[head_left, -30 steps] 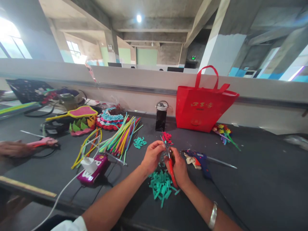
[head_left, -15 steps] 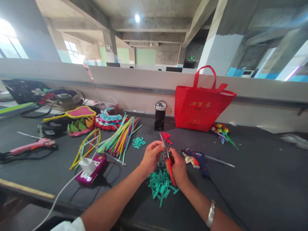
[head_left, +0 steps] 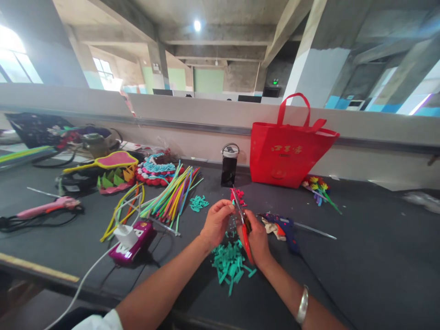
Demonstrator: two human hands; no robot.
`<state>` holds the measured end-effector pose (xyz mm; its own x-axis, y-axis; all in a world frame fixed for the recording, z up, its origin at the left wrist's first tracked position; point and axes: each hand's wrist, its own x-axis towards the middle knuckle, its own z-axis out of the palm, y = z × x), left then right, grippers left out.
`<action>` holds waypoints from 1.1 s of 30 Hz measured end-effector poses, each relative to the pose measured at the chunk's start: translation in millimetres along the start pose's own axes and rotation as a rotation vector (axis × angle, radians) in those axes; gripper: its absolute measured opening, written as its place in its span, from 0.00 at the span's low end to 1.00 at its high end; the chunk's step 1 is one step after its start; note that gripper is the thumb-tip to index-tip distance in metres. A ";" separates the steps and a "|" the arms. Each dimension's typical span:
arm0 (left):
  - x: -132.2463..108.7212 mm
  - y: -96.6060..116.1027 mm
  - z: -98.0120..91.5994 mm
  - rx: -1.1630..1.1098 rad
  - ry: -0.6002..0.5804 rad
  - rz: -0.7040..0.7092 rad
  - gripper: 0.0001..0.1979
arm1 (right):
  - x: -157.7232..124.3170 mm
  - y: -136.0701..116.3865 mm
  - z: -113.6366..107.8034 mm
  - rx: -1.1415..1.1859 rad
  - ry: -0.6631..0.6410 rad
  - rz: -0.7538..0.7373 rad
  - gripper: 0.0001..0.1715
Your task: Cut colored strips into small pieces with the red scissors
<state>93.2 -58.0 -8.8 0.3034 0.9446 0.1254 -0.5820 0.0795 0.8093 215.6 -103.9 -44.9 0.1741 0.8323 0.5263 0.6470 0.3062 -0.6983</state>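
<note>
Between thumb and fingers, my left hand point(head_left: 217, 221) pinches a small teal piece point(head_left: 233, 202) beside the scissor blades. My right hand point(head_left: 256, 236) is wrapped round red-handled scissors point(head_left: 246, 240), their blades pointing up and away from me. Below both hands lies a loose pile of teal pieces point(head_left: 229, 263) on the dark table point(head_left: 371, 266). A smaller teal heap point(head_left: 198, 203) sits to the left, and red pieces point(head_left: 239, 197) lie just beyond the scissor tips.
A blue glue gun point(head_left: 287, 231) lies right of my right hand. Left are colourful strips point(head_left: 172, 197), a purple power block point(head_left: 132, 245) and a pink glue gun point(head_left: 50, 207). Behind stand a dark bottle point(head_left: 229, 167) and a red bag point(head_left: 288, 153).
The scissors have shifted slightly right at my left fingertips, and a teal piece now shows between those fingertips. Both hands remain in nearly the same place.
</note>
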 end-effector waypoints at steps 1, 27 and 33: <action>-0.1 0.0 0.2 -0.006 -0.003 -0.004 0.06 | 0.1 -0.5 0.0 -0.005 -0.001 -0.007 0.16; -1.1 -1.9 -1.6 -0.033 -0.031 -0.008 0.04 | -4.2 -7.5 -0.2 0.016 -0.062 0.027 0.13; -2.1 -1.0 0.2 -0.041 -0.043 -0.036 0.04 | -4.2 -8.0 -0.9 0.062 -0.084 0.037 0.15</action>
<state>93.4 -60.1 -9.7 0.3564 0.9264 0.1215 -0.5999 0.1272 0.7899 210.4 -110.3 -41.1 0.1326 0.8783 0.4593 0.5938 0.3006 -0.7463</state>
